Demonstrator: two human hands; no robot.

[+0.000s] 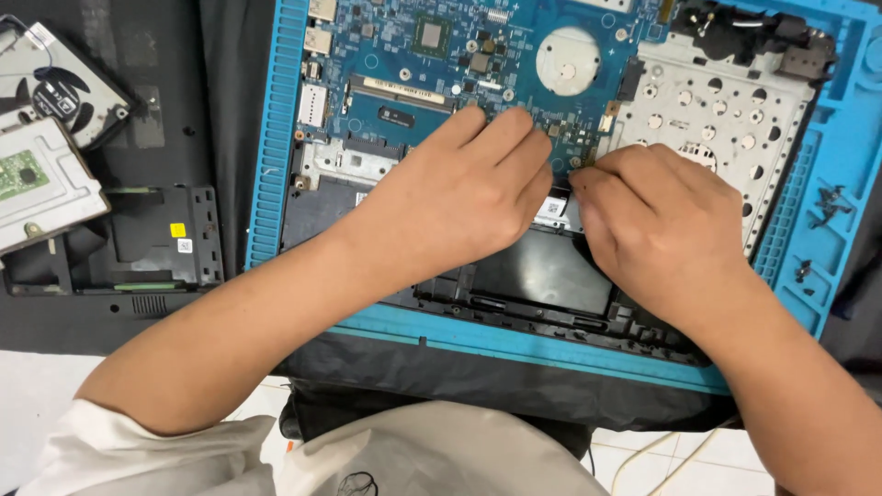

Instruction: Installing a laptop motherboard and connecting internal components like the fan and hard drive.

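Nearest the camera: white sleeves and pale cloth over the lap, white tiled floor (pixel 28 404) below with thin pale cables (pixel 661 455) at lower right. Dark desk (pixel 230 110) carries a blue repair mat (pixel 276 138) with ridged edges. On the mat lies an opened laptop chassis (pixel 542 276), black touchpad area at the near edge.

Left hand (pixel 459 197) lies palm down over the chassis, fingers together and stretched forward, fingertips pressing on the lower edge of the blue motherboard (pixel 413 55). Right hand (pixel 657 216) is curled, fingers bunched, tips pinching at a small connector or cable end (pixel 577 179) just at the board's lower edge; exact thing pinched is too small to tell. The two hands nearly touch at the fingertips.

Further out: silver perforated keyboard backplate (pixel 717 101) to the right of the board, loose black screws (pixel 827 204) on the mat's right tray. Left of the mat: black bottom cover (pixel 138 239), a silver drive caddy (pixel 41 184), and a cooling fan (pixel 60 83) at far left.
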